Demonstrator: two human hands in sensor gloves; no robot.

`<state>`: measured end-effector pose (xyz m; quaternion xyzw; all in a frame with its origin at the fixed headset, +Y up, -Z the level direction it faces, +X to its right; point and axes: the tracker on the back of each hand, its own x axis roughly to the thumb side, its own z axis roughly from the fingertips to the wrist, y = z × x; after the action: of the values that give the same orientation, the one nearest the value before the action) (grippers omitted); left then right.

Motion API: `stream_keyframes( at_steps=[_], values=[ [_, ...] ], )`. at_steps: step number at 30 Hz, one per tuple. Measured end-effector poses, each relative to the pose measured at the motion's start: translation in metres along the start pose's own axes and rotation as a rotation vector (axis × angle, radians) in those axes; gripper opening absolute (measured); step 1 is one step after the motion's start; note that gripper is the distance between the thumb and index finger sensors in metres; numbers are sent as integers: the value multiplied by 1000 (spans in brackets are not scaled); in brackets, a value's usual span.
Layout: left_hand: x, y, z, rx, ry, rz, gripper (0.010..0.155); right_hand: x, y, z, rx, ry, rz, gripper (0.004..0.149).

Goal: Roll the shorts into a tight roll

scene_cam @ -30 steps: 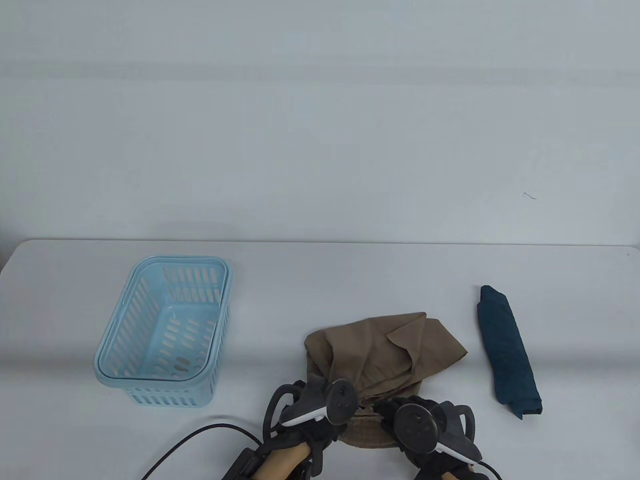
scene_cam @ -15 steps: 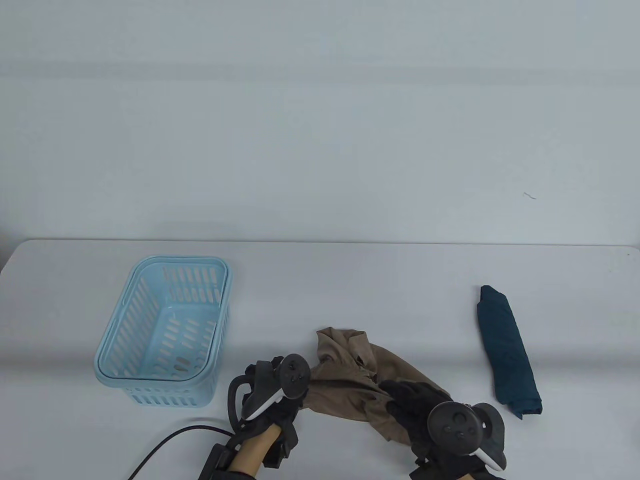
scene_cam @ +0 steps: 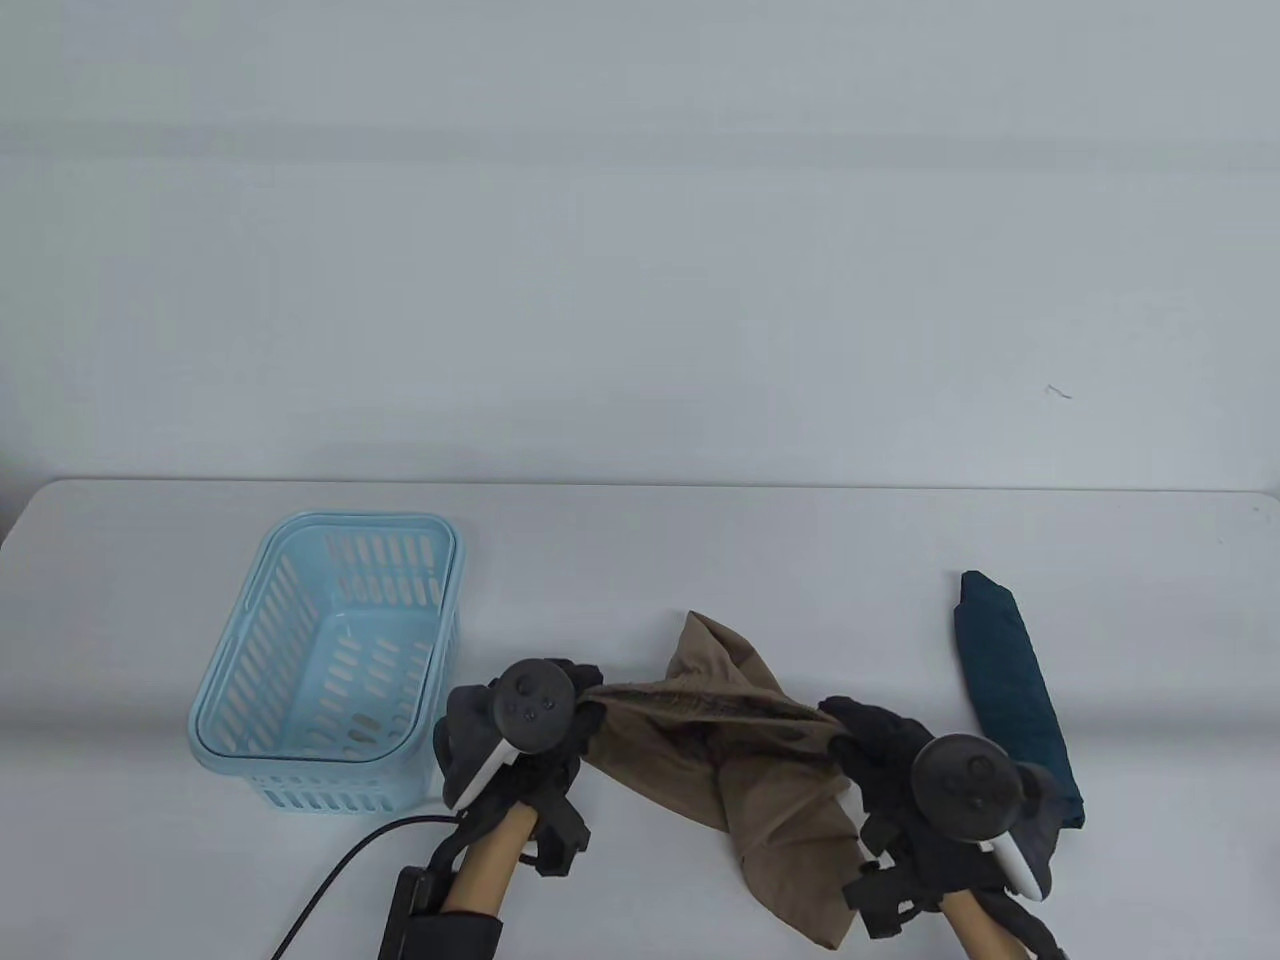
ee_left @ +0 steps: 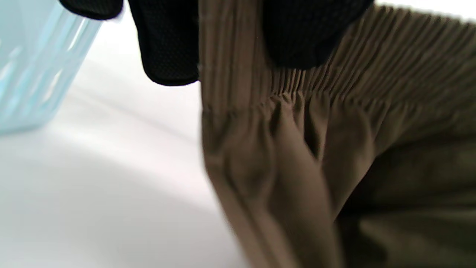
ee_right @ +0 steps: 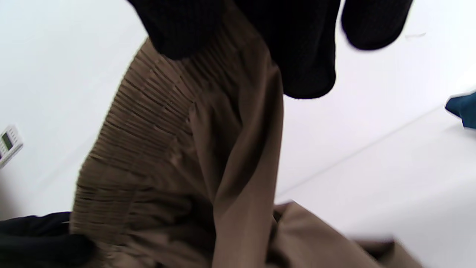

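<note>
Brown shorts (scene_cam: 740, 740) held stretched by elastic waistband above worktop (scene_cam: 700, 560), legs hanging; one end pinched by left hand (scene_cam: 520, 730), other by right hand (scene_cam: 900, 760).

A light blue slotted basket (scene_cam: 325, 660) stands at the lower left of the white table (scene_cam: 700, 540), just left of the left hand (scene_cam: 520, 730). A rolled dark teal cloth (scene_cam: 1015, 690) lies at lower right, touching the right hand (scene_cam: 930, 790). The table's whole upper strip, behind them, lies open.
</note>
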<state>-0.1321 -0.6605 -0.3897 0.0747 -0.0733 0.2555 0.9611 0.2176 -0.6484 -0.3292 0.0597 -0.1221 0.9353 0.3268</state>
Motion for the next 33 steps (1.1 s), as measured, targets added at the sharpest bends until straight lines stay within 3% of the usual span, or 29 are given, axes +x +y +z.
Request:
stream_keyframes(
  at_steps=[5,7,11,18,23,28,33],
  values=[
    [32,65,-16,50,-97,134,44,22,-51,-26,-93,-20,-4,44],
    [46,94,-21,6,-165,196,43,32,-76,-37,-92,-40,-44,44],
    [66,132,-14,12,-277,158,44,44,-108,-48,-49,-76,-121,43],
    [91,196,15,-84,-451,173,48,73,-170,-38,97,-257,-321,45],
    [109,242,34,-154,-570,338,50,103,-216,-24,130,-395,-367,46],
    [115,260,25,-167,-566,388,51,118,-234,-31,128,-414,-370,46],
    [102,230,-25,-197,-395,258,46,98,-199,-81,123,-230,-219,44]
  ],
)
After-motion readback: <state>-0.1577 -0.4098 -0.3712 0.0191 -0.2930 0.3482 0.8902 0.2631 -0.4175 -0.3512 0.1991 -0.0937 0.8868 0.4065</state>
